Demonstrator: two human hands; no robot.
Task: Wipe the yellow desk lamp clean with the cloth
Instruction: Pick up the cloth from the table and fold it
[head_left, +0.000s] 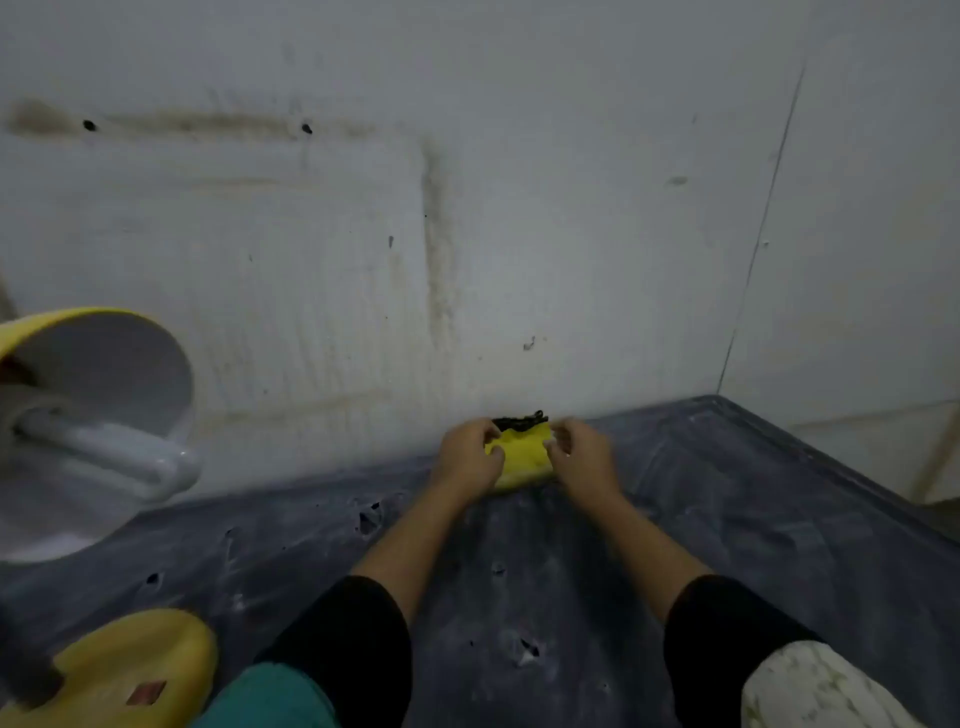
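A yellow cloth (521, 453) with a dark edge lies on the dark desk surface (727, 545) close to the wall. My left hand (467, 457) grips its left side, and my right hand (582, 454) pinches its right side. The yellow desk lamp stands at the far left: its shade (98, 358) is tilted toward me with a white tube bulb (114, 452) inside. The lamp's yellow base (124, 670) sits at the bottom left corner.
A stained white wall (467, 234) rises right behind the cloth. The desk's right edge (831, 467) runs diagonally toward me. Small chips and holes mark the desk surface. A teal cloth piece (265, 696) and a white patterned one (810, 686) show at the bottom.
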